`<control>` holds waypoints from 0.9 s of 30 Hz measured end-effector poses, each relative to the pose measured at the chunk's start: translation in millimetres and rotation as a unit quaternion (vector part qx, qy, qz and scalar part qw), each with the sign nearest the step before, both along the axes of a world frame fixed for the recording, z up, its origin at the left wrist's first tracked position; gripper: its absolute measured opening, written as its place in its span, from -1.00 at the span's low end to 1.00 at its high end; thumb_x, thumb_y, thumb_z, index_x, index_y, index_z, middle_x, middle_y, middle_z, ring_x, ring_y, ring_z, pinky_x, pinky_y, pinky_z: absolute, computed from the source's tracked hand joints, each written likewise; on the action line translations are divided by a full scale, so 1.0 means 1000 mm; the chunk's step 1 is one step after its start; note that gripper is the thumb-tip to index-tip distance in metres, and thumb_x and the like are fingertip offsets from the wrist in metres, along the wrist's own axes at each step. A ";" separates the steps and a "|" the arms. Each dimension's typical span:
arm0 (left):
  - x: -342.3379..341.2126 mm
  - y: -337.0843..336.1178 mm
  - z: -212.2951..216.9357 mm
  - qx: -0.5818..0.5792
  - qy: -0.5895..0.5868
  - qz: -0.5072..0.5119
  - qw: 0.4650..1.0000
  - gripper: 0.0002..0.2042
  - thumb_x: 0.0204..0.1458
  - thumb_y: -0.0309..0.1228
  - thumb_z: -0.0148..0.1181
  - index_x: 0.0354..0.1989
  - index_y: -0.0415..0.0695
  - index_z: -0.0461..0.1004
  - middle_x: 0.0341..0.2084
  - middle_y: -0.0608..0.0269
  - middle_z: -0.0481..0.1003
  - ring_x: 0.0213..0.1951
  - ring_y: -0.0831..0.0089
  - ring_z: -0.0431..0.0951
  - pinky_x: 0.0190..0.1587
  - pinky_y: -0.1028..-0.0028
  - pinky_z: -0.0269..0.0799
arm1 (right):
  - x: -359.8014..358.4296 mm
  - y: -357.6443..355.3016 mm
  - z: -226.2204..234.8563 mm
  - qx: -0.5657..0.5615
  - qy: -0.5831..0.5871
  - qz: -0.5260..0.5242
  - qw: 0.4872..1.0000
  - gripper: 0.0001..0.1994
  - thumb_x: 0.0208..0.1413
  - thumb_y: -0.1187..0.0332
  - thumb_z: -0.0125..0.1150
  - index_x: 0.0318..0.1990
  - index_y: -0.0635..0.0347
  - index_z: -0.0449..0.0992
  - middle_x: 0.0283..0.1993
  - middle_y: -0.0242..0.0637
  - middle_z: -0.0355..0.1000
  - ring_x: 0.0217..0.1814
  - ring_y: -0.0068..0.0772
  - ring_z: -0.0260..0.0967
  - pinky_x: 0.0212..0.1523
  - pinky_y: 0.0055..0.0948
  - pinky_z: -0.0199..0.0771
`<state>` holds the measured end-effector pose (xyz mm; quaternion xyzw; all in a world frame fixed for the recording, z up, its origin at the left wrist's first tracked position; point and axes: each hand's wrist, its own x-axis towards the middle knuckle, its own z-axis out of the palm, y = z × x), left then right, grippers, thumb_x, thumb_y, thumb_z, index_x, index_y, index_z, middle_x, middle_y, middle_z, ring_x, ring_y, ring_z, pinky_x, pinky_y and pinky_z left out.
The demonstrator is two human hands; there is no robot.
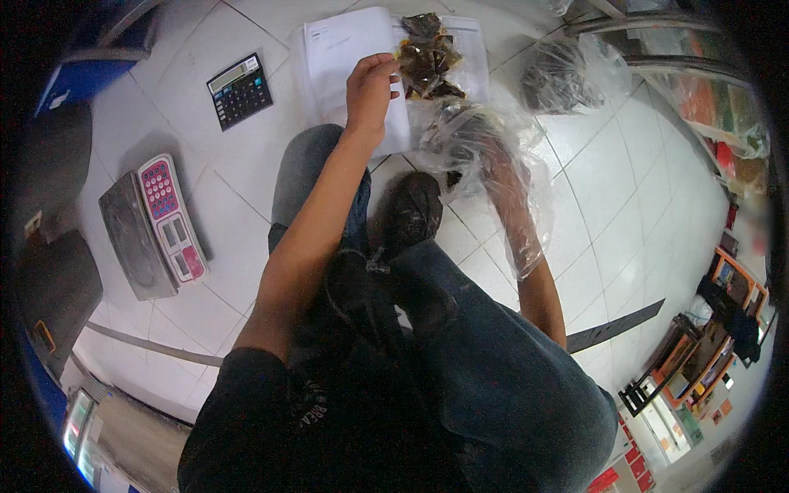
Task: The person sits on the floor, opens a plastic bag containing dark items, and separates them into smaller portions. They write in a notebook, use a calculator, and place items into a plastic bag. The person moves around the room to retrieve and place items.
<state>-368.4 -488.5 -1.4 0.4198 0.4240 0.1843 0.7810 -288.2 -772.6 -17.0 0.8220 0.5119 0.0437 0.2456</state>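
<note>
My left hand [371, 92] is over the open book of white pages [349, 45], its fingers curled at the edge of the small clear packets [428, 67] with dark brown pieces in them. Whether a packet or a page is pinched there does not show. My right hand [498, 161] is inside a large clear plastic bag [526, 185], which is drawn up over the wrist and forearm. Dark contents [464, 131] show through the bag's far end, beside the packets. The right fingers are hidden by crumpled plastic and these contents.
On the white tiled floor [592, 222] lies a black calculator [239, 92], left of the book. A scale [152, 226] with a pink keypad stands farther left. Another clear bag of dark contents [563, 76] sits at right, near a rack [690, 62]. My shoe [415, 209] is below the book.
</note>
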 end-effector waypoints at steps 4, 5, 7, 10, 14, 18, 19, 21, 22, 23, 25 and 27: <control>0.003 -0.002 -0.002 0.004 -0.002 -0.011 1.000 -0.78 0.09 -0.39 0.17 -0.09 -0.12 0.48 -0.22 0.34 0.50 -0.24 0.48 0.49 -0.25 0.46 0.43 | -0.004 -0.004 0.007 0.197 0.330 -0.241 0.891 -0.55 0.15 0.30 0.15 0.23 -0.02 0.35 0.26 -0.18 0.31 0.32 -0.10 0.21 0.33 -0.11 0.13; 0.004 -0.003 -0.002 0.001 -0.002 -0.015 1.000 -0.78 0.09 -0.39 0.17 -0.09 -0.12 0.48 -0.22 0.34 0.50 -0.24 0.49 0.49 -0.25 0.46 0.43 | -0.003 -0.005 0.010 0.209 0.326 -0.237 0.891 -0.56 0.16 0.29 0.16 0.22 -0.01 0.36 0.23 -0.20 0.35 0.30 -0.12 0.25 0.31 -0.12 0.14; 0.008 0.000 -0.001 0.005 -0.009 -0.013 1.000 -0.78 0.08 -0.39 0.18 -0.10 -0.12 0.48 -0.23 0.34 0.50 -0.25 0.49 0.49 -0.25 0.46 0.43 | 0.003 0.003 0.034 0.232 0.348 -0.298 0.858 -0.62 0.18 0.26 0.17 0.16 0.02 0.40 0.11 -0.23 0.44 0.17 -0.15 0.36 0.18 -0.17 0.26; 0.007 0.000 0.000 0.004 -0.014 -0.005 1.000 -0.77 0.06 -0.38 0.19 -0.10 -0.12 0.48 -0.24 0.35 0.51 -0.25 0.49 0.49 -0.25 0.46 0.43 | -0.004 -0.001 0.063 0.308 0.390 -0.335 0.801 -0.72 0.20 0.18 0.20 -0.03 0.10 0.49 -0.17 -0.27 0.53 -0.19 -0.31 0.47 -0.16 -0.30 0.41; 0.005 0.003 -0.003 -0.001 -0.012 0.008 1.000 -0.80 0.05 -0.39 0.18 -0.15 -0.10 0.48 -0.27 0.34 0.52 -0.27 0.50 0.49 -0.26 0.45 0.41 | -0.019 -0.051 0.080 0.413 0.533 -0.302 0.674 -0.67 0.25 0.17 0.15 0.01 0.21 0.47 -0.04 -0.19 0.48 -0.10 -0.36 0.42 -0.16 -0.34 0.43; 0.005 0.005 -0.001 -0.010 0.001 0.012 1.000 -0.76 0.05 -0.38 0.19 -0.10 -0.12 0.49 -0.20 0.31 0.51 -0.24 0.47 0.50 -0.24 0.44 0.44 | -0.026 -0.169 0.097 0.351 0.572 -0.403 0.622 -0.51 0.26 0.15 0.13 0.24 0.25 0.33 0.24 -0.19 0.32 0.24 -0.36 0.28 0.24 -0.35 0.28; 0.001 0.009 -0.001 -0.006 -0.002 0.023 1.000 -0.75 0.05 -0.37 0.19 -0.09 -0.12 0.49 -0.20 0.31 0.51 -0.24 0.47 0.50 -0.24 0.44 0.44 | -0.023 -0.199 0.100 0.346 0.588 -0.470 0.561 -0.47 0.27 0.12 0.10 0.27 0.28 0.30 0.28 -0.20 0.29 0.30 -0.35 0.24 0.31 -0.34 0.23; 0.009 0.001 -0.001 -0.011 -0.021 0.007 1.000 -0.75 0.05 -0.37 0.19 -0.09 -0.12 0.49 -0.19 0.30 0.51 -0.24 0.46 0.50 -0.24 0.43 0.44 | -0.030 -0.269 0.123 0.363 0.583 -0.531 0.497 -0.47 0.28 0.10 0.08 0.26 0.28 0.30 0.25 -0.21 0.30 0.28 -0.36 0.25 0.29 -0.35 0.24; 0.000 0.008 0.000 -0.005 -0.006 0.023 1.000 -0.74 0.04 -0.37 0.19 -0.09 -0.12 0.49 -0.19 0.30 0.51 -0.23 0.46 0.50 -0.24 0.43 0.44 | -0.006 -0.286 0.128 0.362 0.598 -0.530 0.480 -0.47 0.28 0.09 0.07 0.26 0.28 0.31 0.23 -0.22 0.31 0.27 -0.36 0.25 0.28 -0.35 0.25; 0.003 0.007 0.000 -0.005 -0.004 0.015 1.000 -0.74 0.04 -0.36 0.19 -0.08 -0.13 0.49 -0.19 0.29 0.51 -0.23 0.46 0.50 -0.25 0.43 0.44 | 0.001 -0.311 0.144 0.385 0.583 -0.535 0.475 -0.47 0.29 0.07 0.06 0.26 0.28 0.31 0.22 -0.23 0.32 0.26 -0.36 0.26 0.27 -0.35 0.25; 0.006 0.005 0.000 -0.004 -0.003 0.008 1.000 -0.73 0.04 -0.37 0.19 -0.08 -0.13 0.49 -0.19 0.29 0.51 -0.23 0.46 0.50 -0.25 0.43 0.44 | 0.012 -0.323 0.181 0.451 0.521 -0.523 0.501 -0.46 0.29 0.05 0.04 0.25 0.28 0.32 0.19 -0.25 0.33 0.24 -0.37 0.26 0.25 -0.36 0.26; 0.003 0.006 0.001 0.000 -0.004 0.017 1.000 -0.73 0.04 -0.37 0.19 -0.08 -0.13 0.49 -0.20 0.29 0.51 -0.23 0.46 0.50 -0.25 0.43 0.44 | 0.033 -0.285 0.213 0.543 0.350 -0.453 0.614 -0.50 0.33 0.09 0.00 0.25 0.29 0.31 0.18 -0.29 0.32 0.25 -0.38 0.23 0.29 -0.31 0.20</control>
